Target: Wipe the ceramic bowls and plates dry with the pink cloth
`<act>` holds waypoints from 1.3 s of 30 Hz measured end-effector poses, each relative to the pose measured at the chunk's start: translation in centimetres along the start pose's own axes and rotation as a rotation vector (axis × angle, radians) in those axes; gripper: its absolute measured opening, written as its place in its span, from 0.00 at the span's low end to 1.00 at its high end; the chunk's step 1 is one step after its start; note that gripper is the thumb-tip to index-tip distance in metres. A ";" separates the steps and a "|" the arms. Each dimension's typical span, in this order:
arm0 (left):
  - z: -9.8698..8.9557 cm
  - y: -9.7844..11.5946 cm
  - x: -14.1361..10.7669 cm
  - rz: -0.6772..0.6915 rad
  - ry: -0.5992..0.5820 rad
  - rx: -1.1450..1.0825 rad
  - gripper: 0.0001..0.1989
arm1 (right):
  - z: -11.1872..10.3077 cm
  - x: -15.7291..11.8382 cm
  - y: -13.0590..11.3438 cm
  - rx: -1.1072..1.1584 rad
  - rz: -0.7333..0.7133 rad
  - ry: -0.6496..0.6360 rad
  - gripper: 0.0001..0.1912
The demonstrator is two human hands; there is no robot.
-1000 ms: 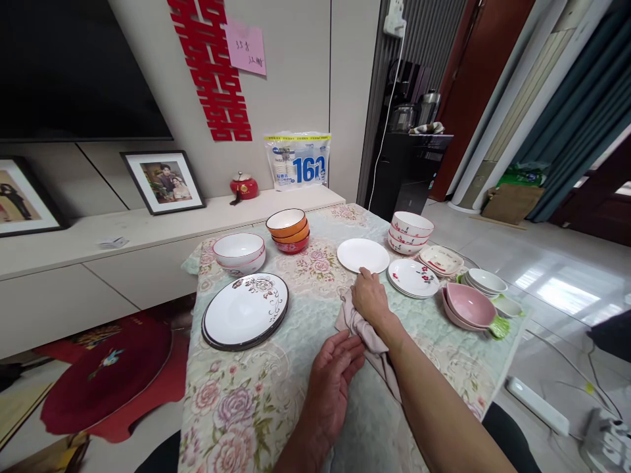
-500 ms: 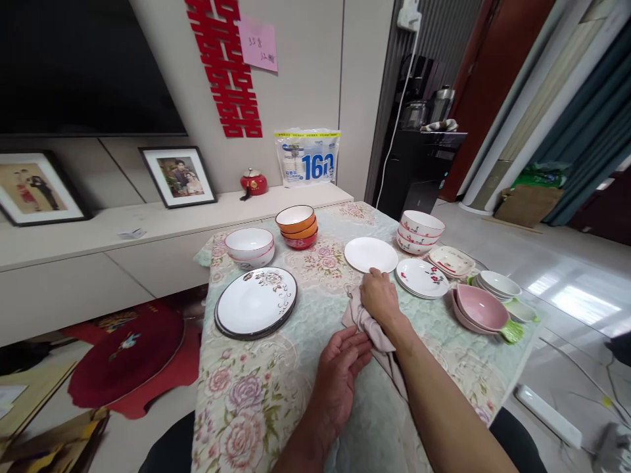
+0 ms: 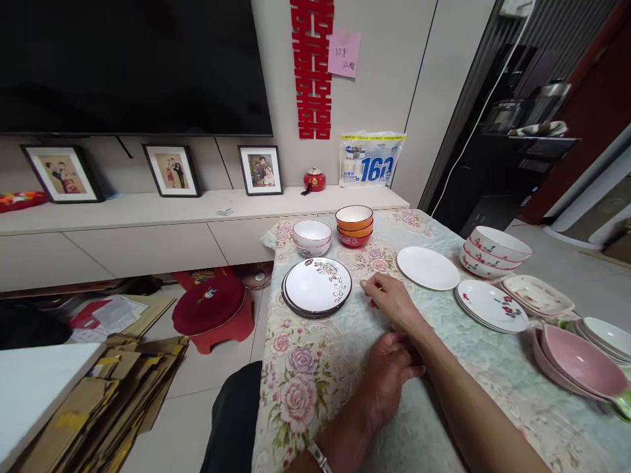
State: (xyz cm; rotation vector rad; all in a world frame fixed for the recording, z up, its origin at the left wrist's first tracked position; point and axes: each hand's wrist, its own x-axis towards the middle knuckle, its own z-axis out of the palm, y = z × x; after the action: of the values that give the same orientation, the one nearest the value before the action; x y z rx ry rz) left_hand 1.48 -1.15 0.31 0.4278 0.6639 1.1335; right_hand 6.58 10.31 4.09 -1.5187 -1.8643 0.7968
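Observation:
My right hand (image 3: 392,299) is stretched over the tablecloth, just right of a stack of white plates (image 3: 315,286) with dark rims and a brown flower pattern. Its fingers are slightly bent and apart, touching no dish, and nothing shows in them. Below it, my left hand (image 3: 389,371) is open beside the right forearm, palm turned partly up, with no object visible in it. A plain white plate (image 3: 428,268) lies right of my right hand. The cloth from before cannot be seen.
Behind the stack stand white bowls (image 3: 312,236) and orange and red bowls (image 3: 355,226). To the right are red-flowered plates (image 3: 490,305), stacked flowered bowls (image 3: 493,253), square dishes (image 3: 537,293) and pink bowls (image 3: 576,361). A red stool (image 3: 210,305) stands left of the table.
My right hand has left the pinkish cloth and moved left toward the dark-rimmed plates. My left hand has stayed near the right forearm. The view has swung left.

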 end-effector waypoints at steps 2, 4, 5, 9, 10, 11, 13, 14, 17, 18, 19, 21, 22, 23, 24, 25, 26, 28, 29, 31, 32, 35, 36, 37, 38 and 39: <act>0.0 -0.1 0.1 0.010 0.002 0.003 0.17 | 1.0 1.2 -0.6 0.006 0.079 -0.022 0.18; -0.1 -0.2 0.2 0.015 0.007 0.008 0.17 | 1.8 2.2 -0.9 0.026 0.128 -0.036 0.21; -0.1 -0.3 0.3 0.021 0.003 0.004 0.17 | 2.3 2.6 -0.9 0.040 0.143 -0.040 0.21; 0.0 -0.4 0.4 0.038 -0.024 -0.033 0.20 | 3.7 3.3 -0.8 0.127 0.182 -0.079 0.21; 0.0 -0.3 0.4 0.037 -0.020 -0.037 0.21 | 4.0 3.4 -0.8 0.156 0.185 -0.094 0.21; 0.1 -0.2 0.4 0.038 -0.014 -0.039 0.21 | 4.3 3.4 -0.7 0.185 0.188 -0.109 0.21; 0.3 -0.1 0.3 0.038 -0.006 -0.040 0.21 | 4.6 3.5 -0.5 0.241 0.200 -0.133 0.20; 0.3 0.0 0.2 0.036 -0.006 -0.041 0.21 | 4.6 3.4 -0.5 0.268 0.210 -0.142 0.20; 0.3 0.2 0.1 0.022 -0.015 -0.037 0.21 | 4.4 3.1 -0.5 0.350 0.249 -0.162 0.18; 0.3 0.2 0.1 0.022 -0.021 -0.036 0.22 | 4.3 2.9 -0.5 0.378 0.264 -0.167 0.17; 0.2 0.1 0.2 0.024 -0.023 -0.035 0.22 | 4.1 2.6 -0.6 0.407 0.279 -0.173 0.16; 0.1 -0.1 0.3 0.026 -0.018 -0.031 0.21 | 3.7 2.2 -0.8 0.467 0.307 -0.182 0.14; 0.0 -0.3 0.4 0.025 -0.011 -0.029 0.20 | 3.5 1.9 -1.0 0.496 0.321 -0.184 0.13; -0.1 -0.4 0.4 0.023 -0.005 -0.028 0.19 | 3.3 1.7 -1.0 0.525 0.334 -0.183 0.12; -0.1 -0.4 0.5 0.021 0.002 -0.026 0.19 | 3.1 1.6 -1.1 0.555 0.345 -0.178 0.11; -0.1 -0.5 0.5 0.019 0.009 -0.026 0.18 | 3.0 1.4 -1.1 0.585 0.353 -0.170 0.09; -0.1 -0.4 0.4 0.020 0.011 -0.024 0.18 | 2.8 1.3 -1.0 0.615 0.358 -0.158 0.08; 0.0 -0.3 0.3 0.021 0.008 -0.016 0.18 | 2.5 0.9 -0.8 0.674 0.361 -0.137 0.07; 0.0 -0.1 0.2 0.021 0.002 -0.007 0.18 | 2.2 0.7 -0.7 0.700 0.360 -0.129 0.07; 0.0 0.1 0.0 0.014 -0.015 -0.002 0.17 | 1.6 0.1 -0.3 0.747 0.358 -0.117 0.08; 0.0 0.2 0.0 0.005 -0.016 -0.007 0.16 | 1.1 -0.3 -0.1 0.767 0.357 -0.114 0.09; -0.3 0.4 0.2 -0.051 0.023 -0.057 0.13 | -1.0 -1.7 0.9 0.824 0.354 -0.118 0.10; -0.5 0.4 0.3 -0.075 0.040 -0.081 0.13 | -1.8 -2.2 1.3 0.851 0.351 -0.124 0.10; -0.6 0.5 0.5 -0.098 0.066 -0.119 0.14 | -2.7 -2.6 1.8 0.892 0.348 -0.137 0.10; -0.8 0.6 0.7 -0.107 0.073 -0.162 0.16 | -3.6 -3.1 2.4 0.927 0.346 -0.141 0.11; -0.9 0.8 0.8 -0.090 0.060 -0.215 0.18 | -4.5 -3.5 3.1 0.947 0.345 -0.143 0.10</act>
State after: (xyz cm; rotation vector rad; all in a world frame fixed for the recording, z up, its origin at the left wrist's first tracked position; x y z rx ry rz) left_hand 0.51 -0.11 -0.04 0.1795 0.6006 1.1216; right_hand 12.49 7.68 4.32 -1.1485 -1.0086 1.6740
